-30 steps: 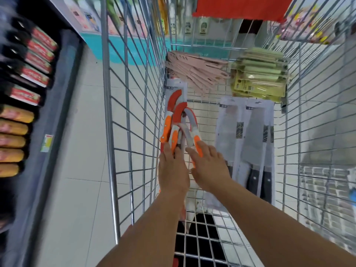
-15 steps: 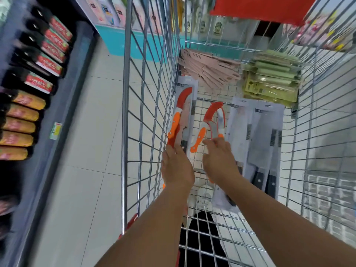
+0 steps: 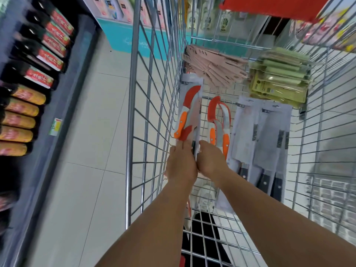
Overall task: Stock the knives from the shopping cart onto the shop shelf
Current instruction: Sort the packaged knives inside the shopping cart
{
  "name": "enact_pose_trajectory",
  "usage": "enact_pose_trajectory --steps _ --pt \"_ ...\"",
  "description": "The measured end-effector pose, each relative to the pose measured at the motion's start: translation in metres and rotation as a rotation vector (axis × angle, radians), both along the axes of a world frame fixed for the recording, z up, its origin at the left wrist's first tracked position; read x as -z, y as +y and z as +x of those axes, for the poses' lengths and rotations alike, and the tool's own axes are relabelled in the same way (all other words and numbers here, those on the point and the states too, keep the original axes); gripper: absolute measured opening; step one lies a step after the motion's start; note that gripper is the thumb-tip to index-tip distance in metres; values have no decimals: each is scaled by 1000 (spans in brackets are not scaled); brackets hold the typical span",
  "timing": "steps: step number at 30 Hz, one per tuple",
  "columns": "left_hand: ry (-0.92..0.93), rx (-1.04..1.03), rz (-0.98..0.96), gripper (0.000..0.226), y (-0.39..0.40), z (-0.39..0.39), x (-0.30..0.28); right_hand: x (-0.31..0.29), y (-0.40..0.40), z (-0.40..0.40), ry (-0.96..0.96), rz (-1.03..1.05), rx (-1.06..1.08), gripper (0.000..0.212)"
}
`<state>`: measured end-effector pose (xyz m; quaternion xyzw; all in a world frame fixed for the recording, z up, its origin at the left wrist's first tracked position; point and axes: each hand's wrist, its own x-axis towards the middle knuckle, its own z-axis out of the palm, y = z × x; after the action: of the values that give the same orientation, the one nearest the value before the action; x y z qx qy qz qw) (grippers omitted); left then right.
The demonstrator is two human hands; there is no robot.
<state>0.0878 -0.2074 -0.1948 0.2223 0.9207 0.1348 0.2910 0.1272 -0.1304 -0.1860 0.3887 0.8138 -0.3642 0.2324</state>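
Both my hands reach into the wire shopping cart. My left hand grips the lower end of a carded red and orange knife pack that stands upright against the cart's left wall. My right hand presses against the same pack's lower edge from the right. A second pair of red and orange knives lies loose just right of it. Grey carded cleavers with black handles lie flat further right.
A pile of pink sheathed knives and a stack of green packaged knives lie at the cart's far end. A dark shelf with bottles runs along the left, across a strip of tiled floor. A red sign hangs above.
The red and orange knives were bunched under both hands, then split into two groups. My right hand left the right pair and came back against the left pack. The view shifted right.
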Motion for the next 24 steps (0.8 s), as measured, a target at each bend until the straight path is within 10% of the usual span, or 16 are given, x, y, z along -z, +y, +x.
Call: enact_pose_trajectory --steps 12,24 --pt "-60 -334 55 19 9 -15 2 7 1 -13 45 -231 435 28" --pt "-107 -266 -4 13 11 -11 -24 -13 11 4 122 -98 395 17"
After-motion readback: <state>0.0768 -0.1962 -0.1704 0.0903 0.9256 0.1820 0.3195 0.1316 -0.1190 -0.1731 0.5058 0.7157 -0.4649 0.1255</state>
